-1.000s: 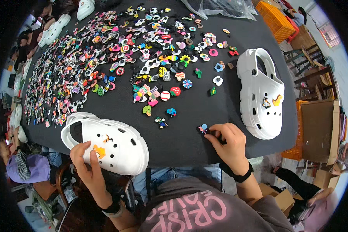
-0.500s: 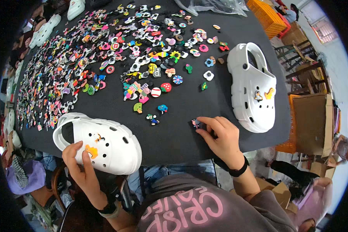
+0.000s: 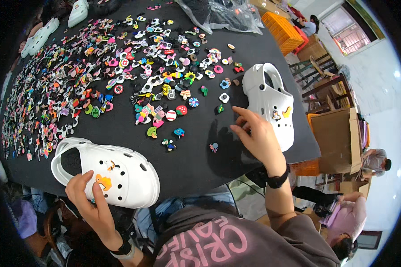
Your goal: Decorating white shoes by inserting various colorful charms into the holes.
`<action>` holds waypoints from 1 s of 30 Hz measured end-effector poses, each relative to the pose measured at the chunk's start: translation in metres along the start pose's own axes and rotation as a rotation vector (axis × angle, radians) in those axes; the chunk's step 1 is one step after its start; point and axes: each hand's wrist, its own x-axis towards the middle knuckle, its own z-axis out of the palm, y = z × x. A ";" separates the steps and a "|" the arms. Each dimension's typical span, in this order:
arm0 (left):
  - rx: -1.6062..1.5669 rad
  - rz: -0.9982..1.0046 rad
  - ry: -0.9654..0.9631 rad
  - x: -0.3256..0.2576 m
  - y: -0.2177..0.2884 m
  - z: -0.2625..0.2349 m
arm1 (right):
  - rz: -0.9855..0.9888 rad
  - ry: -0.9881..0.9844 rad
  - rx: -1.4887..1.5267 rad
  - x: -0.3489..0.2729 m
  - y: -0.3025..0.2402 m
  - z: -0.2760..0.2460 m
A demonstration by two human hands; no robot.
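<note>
My left hand (image 3: pixel 85 196) is at the near side of a white clog (image 3: pixel 136 178), its fingers and thumb on the upper beside the strap. An orange-yellow charm (image 3: pixel 104 182) and a small white-and-dark charm (image 3: pixel 112 166) sit in this clog's holes. My right hand (image 3: pixel 259 137) hovers over the table with fingers apart and nothing in them. It partly covers a second white clog (image 3: pixel 258 95), which bears a yellow charm (image 3: pixel 287 112) and a small dark-and-white charm (image 3: pixel 276 115). A small pink-and-blue charm (image 3: pixel 214 147) lies on the black table left of my right hand.
A wide heap of colourful shoe charms (image 3: pixel 75 80) spreads over the table's left and middle. Several loose charms, including a strawberry charm (image 3: pixel 181 110), lie nearer. More white clogs (image 3: pixel 40 38) stand far left. A clear plastic bag (image 3: pixel 227 15) lies at the far edge. Orange crates (image 3: pixel 281 31) stand beyond.
My right hand has let go of the small pink-and-blue charm, which now lies on the table. The hand has lifted and moved toward the right clog. My left hand stays at its clog.
</note>
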 end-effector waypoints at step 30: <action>0.035 0.034 0.043 -0.003 -0.004 0.002 | 0.325 -0.199 0.988 -0.081 -0.044 -0.008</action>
